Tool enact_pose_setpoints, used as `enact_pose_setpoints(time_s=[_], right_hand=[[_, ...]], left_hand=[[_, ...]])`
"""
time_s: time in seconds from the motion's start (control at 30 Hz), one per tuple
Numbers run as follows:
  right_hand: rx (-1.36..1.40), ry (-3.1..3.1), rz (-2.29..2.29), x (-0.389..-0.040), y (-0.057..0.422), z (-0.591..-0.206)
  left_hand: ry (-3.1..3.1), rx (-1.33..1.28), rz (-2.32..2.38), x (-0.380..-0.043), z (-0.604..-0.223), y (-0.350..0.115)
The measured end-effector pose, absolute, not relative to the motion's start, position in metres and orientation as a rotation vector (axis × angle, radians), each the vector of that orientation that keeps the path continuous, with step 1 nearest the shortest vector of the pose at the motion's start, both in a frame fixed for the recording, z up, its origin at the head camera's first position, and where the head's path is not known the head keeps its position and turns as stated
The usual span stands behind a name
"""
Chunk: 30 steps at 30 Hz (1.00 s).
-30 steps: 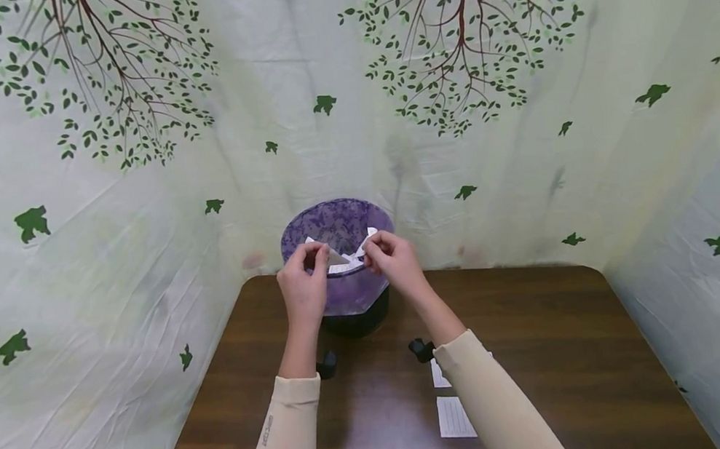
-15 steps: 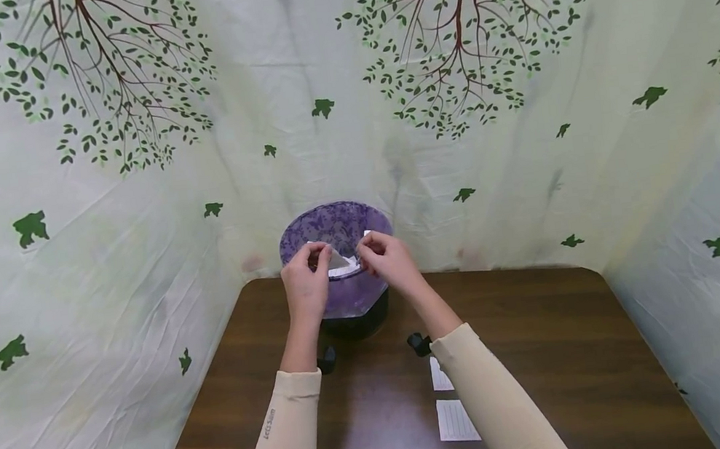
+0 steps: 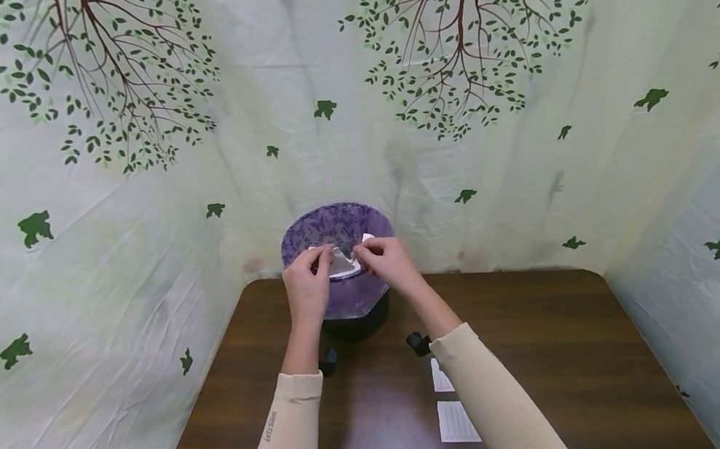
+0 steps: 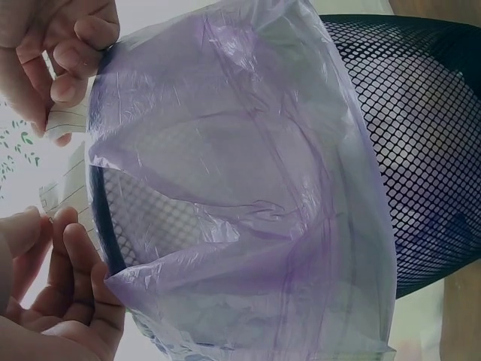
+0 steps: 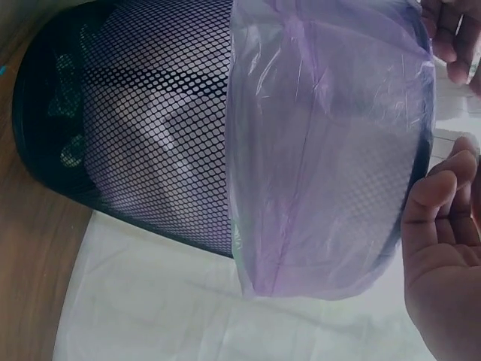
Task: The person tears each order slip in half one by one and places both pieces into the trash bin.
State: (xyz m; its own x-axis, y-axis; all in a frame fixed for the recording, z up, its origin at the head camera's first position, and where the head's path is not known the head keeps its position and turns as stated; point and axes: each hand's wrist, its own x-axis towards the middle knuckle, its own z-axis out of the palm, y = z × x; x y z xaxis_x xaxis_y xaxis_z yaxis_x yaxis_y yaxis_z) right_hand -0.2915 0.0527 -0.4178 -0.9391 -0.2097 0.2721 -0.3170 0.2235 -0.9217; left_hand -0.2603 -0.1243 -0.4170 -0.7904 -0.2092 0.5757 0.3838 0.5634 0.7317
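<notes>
A black mesh wastebasket (image 3: 357, 325) with a purple plastic liner (image 3: 351, 298) folded over its rim stands on the table. Over its mouth, my left hand (image 3: 307, 287) pinches lined white paper (image 3: 341, 264) between thumb and fingers. Close by on the right, my right hand (image 3: 393, 260) pinches a piece of lined paper (image 4: 68, 122) at the rim. In the left wrist view, the left hand's paper (image 4: 69, 186) appears just beyond the basket edge. Whether the two papers are joined cannot be told. Fingers partly cover both.
Two lined paper sheets, a nearer one (image 3: 456, 421) and a farther one (image 3: 440, 375), lie beside the right sleeve. Two small black objects (image 3: 327, 361) show near the wrists. A leaf-patterned cloth (image 3: 498, 217) hangs behind the brown table (image 3: 529, 331).
My right hand has shifted slightly left and down, closer to the left fingertips. The paper between the hands has changed its angle. Both hands stay over the basket.
</notes>
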Motion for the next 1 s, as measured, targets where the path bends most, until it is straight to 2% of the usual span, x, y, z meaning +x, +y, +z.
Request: enact_pose_setpoints(time_s=[0.5,1.0], right_hand=[[0.460,-2.443,1.802,-0.288,0.051,-0.414],[0.393,-2.308,1.882,-0.269,0.078,-0.420]], left_hand=[[-2.148,-0.154,-1.233,-0.255,-0.414,-0.124],[-2.106,-0.194,-1.341,-0.231,-0.415,-0.103]])
